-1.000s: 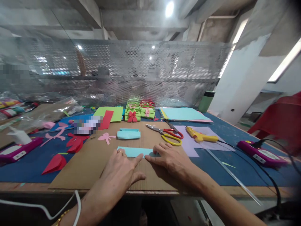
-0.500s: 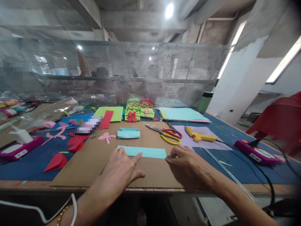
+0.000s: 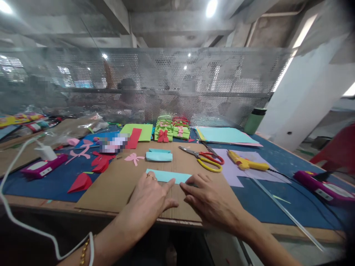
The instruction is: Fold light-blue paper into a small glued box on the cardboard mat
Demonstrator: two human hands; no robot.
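Observation:
A flat light-blue paper strip lies crosswise on the brown cardboard sheet. My left hand rests over the strip's left end and lower edge, thumb apart from the fingers. On the strip's right part lies my right hand, fingers extended, index fingertip near the lower edge. Just beyond the strip is a folded light-blue paper piece. Scissors with one yellow and one red handle lie to its right, partly overlapping another pair. A pink paper bow shape is on the left.
Small green paper bags with bows stand at the back. A yellow glue gun lies on lilac paper at right, near a purple power strip. Red paper pieces are at left. A green bottle stands back right.
My right hand has moved left from the strip's right end onto the strip. My left hand stays on its left end. The whole view has shifted slightly, so things appear further right.

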